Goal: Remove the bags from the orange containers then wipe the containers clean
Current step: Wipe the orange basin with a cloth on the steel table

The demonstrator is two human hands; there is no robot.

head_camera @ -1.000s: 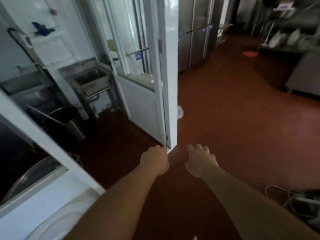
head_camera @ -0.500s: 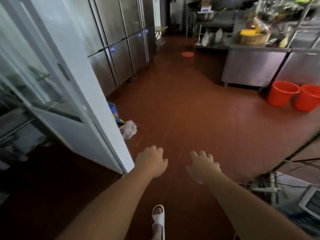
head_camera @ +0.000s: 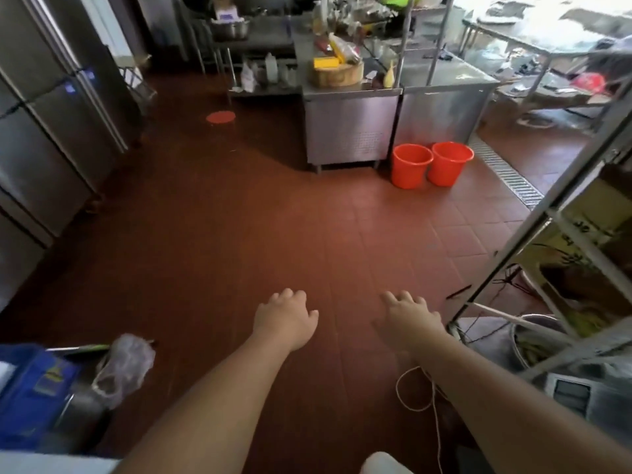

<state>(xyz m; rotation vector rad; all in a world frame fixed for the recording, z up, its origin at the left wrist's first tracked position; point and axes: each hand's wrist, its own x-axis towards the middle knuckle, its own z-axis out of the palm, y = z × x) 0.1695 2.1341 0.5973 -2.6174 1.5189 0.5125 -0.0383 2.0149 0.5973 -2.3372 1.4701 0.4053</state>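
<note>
No txt legible: blue labels on fridge doors [head_camera: 70, 87], print on blue box [head_camera: 32, 398], scrawl on cardboard cartons [head_camera: 581, 230] all too blurred.

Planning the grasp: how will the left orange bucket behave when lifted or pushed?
The left orange bucket looks like thin plastic, so probably light and stiff. It tapers to a narrower base, so a high push may tip it. It touches the right orange bucket, which may shift too. Contents unseen.

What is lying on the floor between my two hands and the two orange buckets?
Nothing: in the head view only bare red floor tiles stretch from the left hand and right hand to the orange buckets.
</note>
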